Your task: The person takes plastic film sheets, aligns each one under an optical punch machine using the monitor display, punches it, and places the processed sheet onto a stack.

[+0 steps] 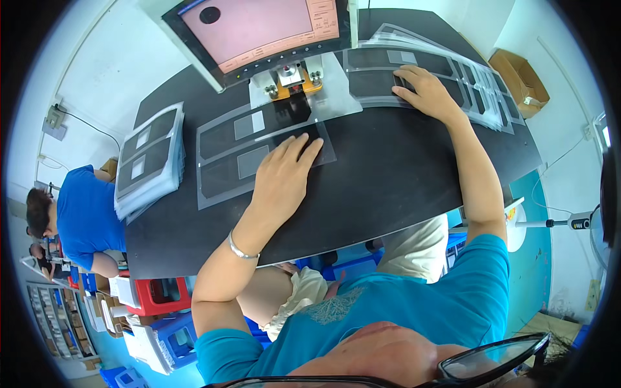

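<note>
Our open left hand [283,178] perhaps steadies the film sheet [223,163] below the monitor [265,32], our open right hand [427,94] touching the sheet stack [441,63] right of it.

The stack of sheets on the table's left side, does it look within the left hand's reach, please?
Probably yes: the left hand rests on the middle sheet, and only that flat sheet and bare tabletop seem to lie between it and the stack.

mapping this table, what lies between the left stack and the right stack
In the head view, a dark sheet under the left hand, a pale plate and some bare black table.
</note>
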A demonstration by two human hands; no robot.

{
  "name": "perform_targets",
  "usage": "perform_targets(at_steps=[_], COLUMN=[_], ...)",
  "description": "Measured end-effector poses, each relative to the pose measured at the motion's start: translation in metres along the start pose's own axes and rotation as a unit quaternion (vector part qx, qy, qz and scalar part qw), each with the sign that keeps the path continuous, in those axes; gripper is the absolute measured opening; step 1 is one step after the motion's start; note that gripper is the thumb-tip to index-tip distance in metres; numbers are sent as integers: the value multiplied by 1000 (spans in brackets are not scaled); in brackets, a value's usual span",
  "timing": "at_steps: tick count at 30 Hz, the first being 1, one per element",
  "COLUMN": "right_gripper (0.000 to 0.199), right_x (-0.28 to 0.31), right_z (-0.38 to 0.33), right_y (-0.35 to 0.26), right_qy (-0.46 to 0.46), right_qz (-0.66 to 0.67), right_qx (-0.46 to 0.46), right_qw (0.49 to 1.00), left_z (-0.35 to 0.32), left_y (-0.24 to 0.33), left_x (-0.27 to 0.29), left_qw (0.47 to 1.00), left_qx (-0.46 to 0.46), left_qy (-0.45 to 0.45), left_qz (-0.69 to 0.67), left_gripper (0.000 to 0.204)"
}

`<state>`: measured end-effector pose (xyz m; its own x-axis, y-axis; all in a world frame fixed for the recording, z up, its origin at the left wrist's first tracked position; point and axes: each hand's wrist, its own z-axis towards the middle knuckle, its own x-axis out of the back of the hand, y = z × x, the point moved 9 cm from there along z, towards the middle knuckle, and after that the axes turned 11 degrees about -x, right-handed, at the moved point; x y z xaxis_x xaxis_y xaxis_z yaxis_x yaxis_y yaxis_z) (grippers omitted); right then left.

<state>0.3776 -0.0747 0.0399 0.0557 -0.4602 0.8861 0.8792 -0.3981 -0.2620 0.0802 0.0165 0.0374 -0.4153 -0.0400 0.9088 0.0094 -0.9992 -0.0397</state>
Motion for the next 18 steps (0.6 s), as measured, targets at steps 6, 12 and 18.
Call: perform_targets(at_steps=[6,12,18], right_gripper=[43,43,45], right_x=[5,2,4], right_z=[3,3,3], right_y=[-4,-2,-1], right_qy=[5,10,41], right_qz=[-7,-1,-12], right_qx=[17,19,22], right_qw=[1000,1000,999], left_z=[15,36,37], left_y=[-14,-31,-30], left_x=[-9,-27,-28], left_qw=[999,997,996], left_qx=[9,47,49], left_qy=[24,29,24], left_qz=[27,57,75], left_gripper=[38,37,37])
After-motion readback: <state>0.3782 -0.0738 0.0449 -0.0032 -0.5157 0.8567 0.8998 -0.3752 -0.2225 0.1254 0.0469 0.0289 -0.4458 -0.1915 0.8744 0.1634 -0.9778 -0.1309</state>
